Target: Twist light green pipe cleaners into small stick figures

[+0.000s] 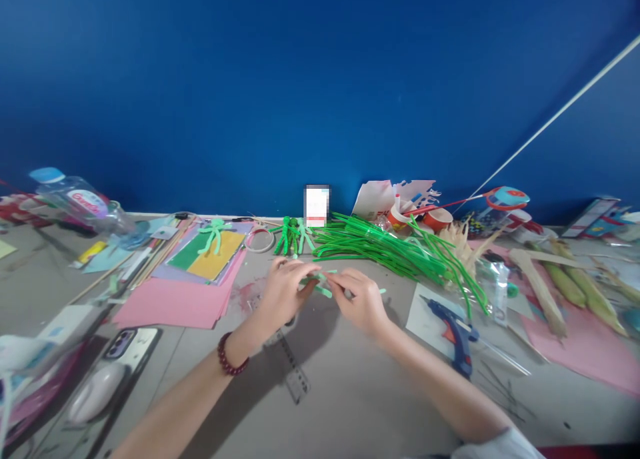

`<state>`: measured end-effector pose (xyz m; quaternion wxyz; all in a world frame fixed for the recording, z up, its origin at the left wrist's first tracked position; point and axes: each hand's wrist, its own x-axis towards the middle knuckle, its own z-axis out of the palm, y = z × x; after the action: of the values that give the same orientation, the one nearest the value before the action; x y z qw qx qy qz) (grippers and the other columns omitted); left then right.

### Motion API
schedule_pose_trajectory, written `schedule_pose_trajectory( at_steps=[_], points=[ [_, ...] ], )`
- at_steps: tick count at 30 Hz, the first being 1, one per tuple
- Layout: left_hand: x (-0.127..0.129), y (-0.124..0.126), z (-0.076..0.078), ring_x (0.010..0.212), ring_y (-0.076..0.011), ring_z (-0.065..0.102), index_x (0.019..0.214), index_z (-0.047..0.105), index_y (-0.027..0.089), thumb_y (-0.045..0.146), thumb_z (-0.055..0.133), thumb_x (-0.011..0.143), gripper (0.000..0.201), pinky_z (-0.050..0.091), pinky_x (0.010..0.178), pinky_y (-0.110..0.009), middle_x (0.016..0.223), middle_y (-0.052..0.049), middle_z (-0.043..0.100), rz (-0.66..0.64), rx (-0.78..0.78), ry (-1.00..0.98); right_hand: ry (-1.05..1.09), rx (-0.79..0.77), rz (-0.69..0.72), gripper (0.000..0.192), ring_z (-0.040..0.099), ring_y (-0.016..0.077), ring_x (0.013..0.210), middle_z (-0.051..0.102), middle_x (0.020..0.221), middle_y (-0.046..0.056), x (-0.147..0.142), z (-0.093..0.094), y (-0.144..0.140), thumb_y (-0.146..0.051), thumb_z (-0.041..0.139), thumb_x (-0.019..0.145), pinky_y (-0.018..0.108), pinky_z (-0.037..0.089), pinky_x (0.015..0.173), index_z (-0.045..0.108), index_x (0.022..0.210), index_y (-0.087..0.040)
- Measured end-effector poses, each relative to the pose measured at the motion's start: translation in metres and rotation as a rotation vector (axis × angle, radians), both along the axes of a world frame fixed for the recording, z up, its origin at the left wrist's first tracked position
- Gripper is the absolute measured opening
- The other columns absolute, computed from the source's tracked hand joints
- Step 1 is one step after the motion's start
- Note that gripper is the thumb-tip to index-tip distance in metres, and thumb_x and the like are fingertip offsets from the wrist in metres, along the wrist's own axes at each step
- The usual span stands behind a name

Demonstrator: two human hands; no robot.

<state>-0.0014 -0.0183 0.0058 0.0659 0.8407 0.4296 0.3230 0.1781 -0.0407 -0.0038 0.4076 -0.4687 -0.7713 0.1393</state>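
Observation:
My left hand [286, 289] and my right hand [361, 300] meet above the middle of the table. Both are closed in a pinch on a light green pipe cleaner [324, 290], whose bent ends stick out between and beyond the fingers. Parts of it are hidden behind my fingers. Just behind my hands stand small figures of bright green pipe cleaner [287, 237] and of a paler green. A thick bundle of green pipe cleaners [373, 245] lies behind my right hand. Beneath my left wrist, a clear ruler [293, 372] rests on the table.
To the right lies a blue glue gun [457, 335] on white paper, near corn husks [545, 292]. At left are pink paper [175, 302], a pale green figure [214, 235], a phone [133, 349], a mouse [97, 392] and a plastic bottle [75, 195]. A blue wall [320, 79] rises behind.

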Motion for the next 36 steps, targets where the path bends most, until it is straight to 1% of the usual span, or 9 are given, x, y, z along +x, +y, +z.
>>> schedule_pose_trajectory(
  at_steps=[6,12,16,19,23,26,29,32,36],
  points=[
    [0.000,-0.002,0.001,0.070,-0.0153,0.063,0.102,0.065,0.023,0.021,0.055,0.087,0.018,0.036,0.079,-0.035,0.082,-0.002,0.072,-0.013,0.015,-0.035,0.097,-0.065,-0.014,0.024,0.052,0.0147,0.059,0.057,0.062,0.003,0.001,0.003,0.003,-0.027,0.050,0.089,0.025,0.042,0.058,0.073,0.095,-0.022],
    [-0.001,-0.001,0.001,0.070,-0.0142,0.064,0.085,0.067,0.022,0.023,0.053,0.088,0.014,0.034,0.077,-0.034,0.077,0.000,0.072,0.022,0.035,-0.075,0.122,-0.012,0.050,0.023,0.055,0.0146,0.062,0.062,0.067,0.004,-0.004,0.000,-0.002,-0.022,0.051,0.088,0.026,0.044,0.061,0.073,0.095,-0.021],
    [-0.002,-0.001,0.003,0.073,-0.0147,0.065,0.084,0.065,0.021,0.020,0.053,0.087,0.012,0.036,0.080,-0.034,0.080,0.000,0.072,0.062,0.016,-0.143,0.135,-0.016,0.071,0.021,0.058,0.0155,0.067,0.066,0.073,0.006,-0.003,-0.006,0.000,-0.023,0.053,0.087,0.026,0.044,0.062,0.073,0.094,-0.021],
    [-0.001,-0.003,0.003,0.073,-0.0153,0.063,0.082,0.064,0.020,0.019,0.053,0.087,0.012,0.039,0.079,-0.034,0.080,0.000,0.072,0.104,-0.002,-0.201,0.147,-0.055,0.064,0.020,0.056,0.0149,0.063,0.066,0.070,0.005,-0.002,-0.010,0.006,-0.026,0.056,0.086,0.025,0.042,0.059,0.074,0.090,-0.021],
    [0.004,-0.007,0.004,0.073,-0.0159,0.061,0.079,0.066,0.021,0.025,0.054,0.087,0.015,0.043,0.071,-0.031,0.075,0.000,0.071,0.102,-0.059,-0.273,0.184,-0.213,0.083,0.021,0.055,0.0145,0.059,0.064,0.062,0.004,0.002,-0.012,0.015,-0.028,0.059,0.082,0.025,0.041,0.056,0.073,0.069,-0.018],
    [0.006,-0.009,0.008,0.076,-0.0157,0.060,0.077,0.066,0.021,0.024,0.055,0.087,0.015,0.043,0.075,-0.032,0.076,-0.001,0.070,0.006,-0.076,-0.245,0.257,-0.390,0.135,0.018,0.060,0.0166,0.063,0.069,0.067,0.003,0.007,-0.015,0.023,-0.027,0.060,0.078,0.025,0.044,0.058,0.073,0.071,-0.018],
    [0.007,-0.010,0.011,0.087,-0.0174,0.059,0.077,0.066,0.021,0.020,0.057,0.086,0.013,0.040,0.080,-0.034,0.078,-0.001,0.069,-0.063,-0.040,-0.189,0.291,-0.499,0.095,0.018,0.062,0.0174,0.062,0.070,0.066,0.002,0.014,-0.016,0.030,-0.029,0.061,0.076,0.024,0.044,0.056,0.074,0.071,-0.017],
    [0.009,-0.011,0.009,0.092,-0.0184,0.058,0.079,0.066,0.022,0.017,0.057,0.085,0.012,0.037,0.081,-0.036,0.077,-0.001,0.069,-0.085,0.018,-0.099,0.233,-0.439,0.025,0.018,0.063,0.0177,0.061,0.071,0.065,0.002,0.020,-0.012,0.034,-0.031,0.064,0.075,0.025,0.044,0.056,0.073,0.066,-0.018],
    [0.013,-0.013,0.002,0.088,-0.0179,0.059,0.076,0.065,0.020,0.010,0.055,0.084,0.016,0.035,0.077,-0.035,0.074,-0.001,0.068,-0.110,0.066,-0.017,0.026,-0.146,-0.043,0.020,0.061,0.0176,0.066,0.072,0.069,0.003,0.024,-0.003,0.032,-0.032,0.064,0.080,0.027,0.043,0.064,0.073,0.065,-0.023]
  ],
)
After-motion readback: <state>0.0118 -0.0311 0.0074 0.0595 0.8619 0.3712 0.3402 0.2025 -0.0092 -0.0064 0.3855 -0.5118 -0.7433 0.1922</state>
